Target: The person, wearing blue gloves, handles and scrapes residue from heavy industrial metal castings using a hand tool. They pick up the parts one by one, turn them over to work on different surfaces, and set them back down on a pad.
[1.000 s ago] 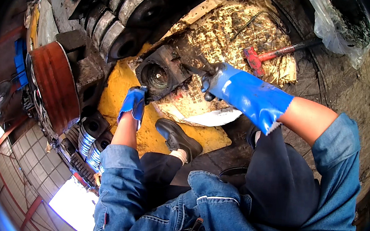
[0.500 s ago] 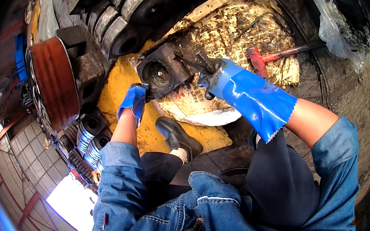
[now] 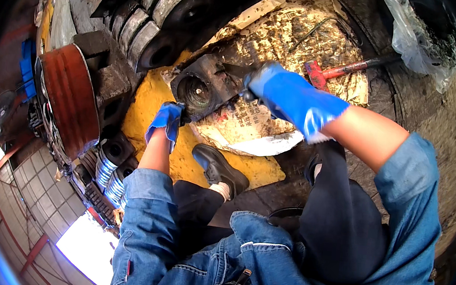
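A greasy dark metal block (image 3: 220, 81) with a round, ringed bore lies tilted on dirty cardboard (image 3: 281, 43) in front of me. My left hand (image 3: 167, 119), in a blue rubber glove, closes on the block's near left edge; its fingertips are partly hidden. My right hand (image 3: 269, 89), gloved alike and blackened at the fingers, is closed just right of the block. From it a dark flat-bladed tool (image 3: 236, 69) reaches toward the block's upper face. The grip hides most of this tool, and motion blurs it.
A red-headed hammer (image 3: 339, 72) lies on the cardboard beyond my right hand. A bin lined with clear plastic (image 3: 413, 45) stands far right. Ribbed metal parts (image 3: 167, 5) and a rust-red drum (image 3: 70, 100) crowd the left. My shoe (image 3: 219, 169) rests on a yellow sheet (image 3: 261, 167).
My right hand and forearm have swung left and slightly nearer the block, and the glove has turned. My left hand and the block stay nearly in place.
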{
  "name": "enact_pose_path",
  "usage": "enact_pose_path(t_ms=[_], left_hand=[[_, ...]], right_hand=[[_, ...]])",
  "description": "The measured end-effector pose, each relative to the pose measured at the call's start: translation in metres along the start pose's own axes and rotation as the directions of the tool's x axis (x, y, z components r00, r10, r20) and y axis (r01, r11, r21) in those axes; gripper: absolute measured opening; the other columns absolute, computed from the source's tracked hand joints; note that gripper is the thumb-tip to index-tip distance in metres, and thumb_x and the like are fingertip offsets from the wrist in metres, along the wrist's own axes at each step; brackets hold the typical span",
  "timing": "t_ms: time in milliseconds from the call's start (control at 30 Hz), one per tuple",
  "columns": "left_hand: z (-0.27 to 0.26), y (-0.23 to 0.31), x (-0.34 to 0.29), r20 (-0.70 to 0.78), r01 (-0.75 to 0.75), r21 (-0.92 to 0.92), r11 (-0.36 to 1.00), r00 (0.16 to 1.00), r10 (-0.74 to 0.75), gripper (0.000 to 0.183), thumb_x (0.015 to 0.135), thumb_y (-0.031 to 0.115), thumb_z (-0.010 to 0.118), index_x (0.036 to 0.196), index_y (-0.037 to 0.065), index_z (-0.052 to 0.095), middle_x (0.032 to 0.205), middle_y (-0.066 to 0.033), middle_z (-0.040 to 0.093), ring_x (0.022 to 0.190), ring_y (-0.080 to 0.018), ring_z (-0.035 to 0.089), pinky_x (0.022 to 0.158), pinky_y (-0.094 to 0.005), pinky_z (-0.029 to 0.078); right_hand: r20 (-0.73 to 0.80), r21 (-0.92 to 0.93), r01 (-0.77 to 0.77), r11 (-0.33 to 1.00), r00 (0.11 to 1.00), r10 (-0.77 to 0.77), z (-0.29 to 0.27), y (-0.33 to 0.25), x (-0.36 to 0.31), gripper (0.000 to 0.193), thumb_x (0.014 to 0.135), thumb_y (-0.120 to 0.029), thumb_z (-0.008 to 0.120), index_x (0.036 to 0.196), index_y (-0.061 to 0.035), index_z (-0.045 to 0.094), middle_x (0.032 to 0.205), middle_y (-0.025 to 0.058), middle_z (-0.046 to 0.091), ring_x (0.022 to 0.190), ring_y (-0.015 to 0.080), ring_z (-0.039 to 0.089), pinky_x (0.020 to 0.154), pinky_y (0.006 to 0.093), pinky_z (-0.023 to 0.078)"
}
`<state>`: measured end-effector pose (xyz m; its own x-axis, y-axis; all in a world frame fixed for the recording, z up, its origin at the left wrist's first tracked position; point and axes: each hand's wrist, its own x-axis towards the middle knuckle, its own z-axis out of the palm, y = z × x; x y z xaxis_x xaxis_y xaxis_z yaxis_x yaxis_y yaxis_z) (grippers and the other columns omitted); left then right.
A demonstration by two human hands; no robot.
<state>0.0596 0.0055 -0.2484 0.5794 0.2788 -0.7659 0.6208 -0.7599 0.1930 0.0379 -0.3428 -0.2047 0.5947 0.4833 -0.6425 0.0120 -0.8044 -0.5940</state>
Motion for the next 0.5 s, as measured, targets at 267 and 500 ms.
enact_pose_path(t_ms=[267, 500], left_hand=[[0.006, 0.018, -0.011, 0.014, 0.03, -0.09, 0.995, 0.999, -0.029, 0.03, 0.093, 0.025, 0.055, 0.097, -0.003, 0.064, 0.08, -0.0097, 0.064, 0.066, -0.0193, 0.056, 0.063, -0.034, 0.044], [0.005, 0.017, -0.013, -0.014, 0.042, -0.035, 0.999, 0.999, -0.042, 0.029, 0.093, 0.023, 0.055, 0.097, -0.004, 0.064, 0.081, -0.0096, 0.064, 0.067, -0.0198, 0.059, 0.063, -0.0336, 0.045]], right_hand=[[-0.263, 0.369, 0.007, 0.93, 0.96, 0.097, 0.027, 0.038, -0.001, 0.031, 0.085, -0.029, 0.059, 0.106, -0.0058, 0.064, 0.087, 0.0171, 0.069, 0.077, 0.0339, 0.065, 0.07, 0.0399, 0.053], [-0.11, 0.219, 0.003, 0.976, 0.994, 0.021, -0.013, 0.022, -0.011, 0.031, 0.09, -0.03, 0.058, 0.108, -0.0058, 0.064, 0.087, 0.0171, 0.067, 0.077, 0.0288, 0.066, 0.068, 0.0381, 0.053]])
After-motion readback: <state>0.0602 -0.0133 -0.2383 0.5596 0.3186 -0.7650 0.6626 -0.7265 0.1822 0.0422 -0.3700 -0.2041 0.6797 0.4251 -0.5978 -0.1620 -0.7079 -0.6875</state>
